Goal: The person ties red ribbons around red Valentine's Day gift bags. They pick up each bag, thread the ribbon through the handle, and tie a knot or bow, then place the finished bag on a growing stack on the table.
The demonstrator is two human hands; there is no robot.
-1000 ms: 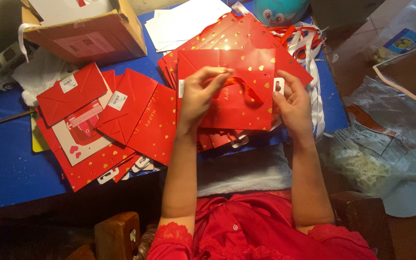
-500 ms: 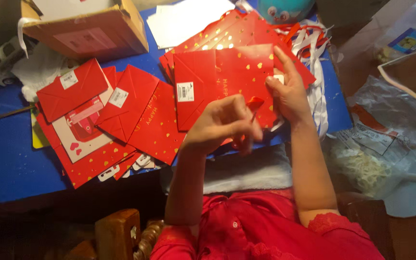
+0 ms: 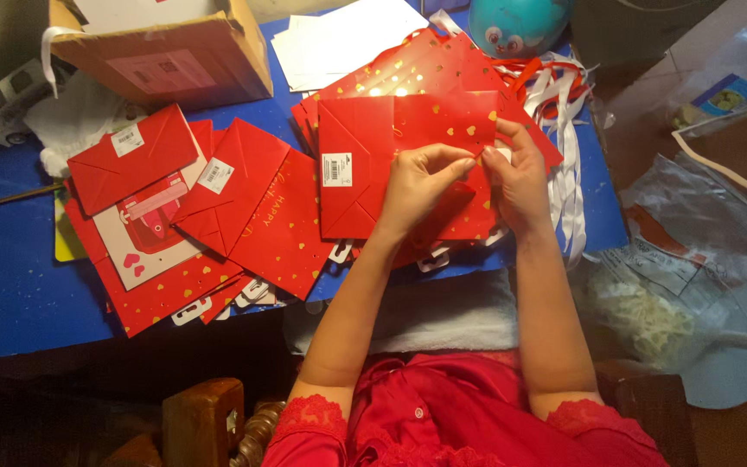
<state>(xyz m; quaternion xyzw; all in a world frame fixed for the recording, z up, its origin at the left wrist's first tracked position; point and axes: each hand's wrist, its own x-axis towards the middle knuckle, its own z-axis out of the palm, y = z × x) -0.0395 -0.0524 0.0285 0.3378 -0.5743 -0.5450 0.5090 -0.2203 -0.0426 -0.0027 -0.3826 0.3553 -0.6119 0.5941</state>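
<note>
A flat red paper gift bag scattered with small gold hearts (image 3: 391, 156) is held flat over the blue counter (image 3: 10, 285), on top of a pile of similar red bags. The left hand (image 3: 417, 186) is laid on the bag's middle, its fingers (image 3: 456, 164) pinched together at the bag's upper right part, close to a gold heart. The right hand (image 3: 520, 177) is placed at the bag's right edge, its fingers curled inward and met with the left fingertips, so that the bag's right side is covered by both hands; what exactly is pinched between them cannot be told. A white barcode sticker (image 3: 336, 169) is seen on the bag's left half. To the left, a fan of folded red bags (image 3: 244, 207) is spread, and a brown cardboard box (image 3: 175, 60) is set behind them. White ribbons (image 3: 568, 147) are draped at the counter's right edge.
</note>
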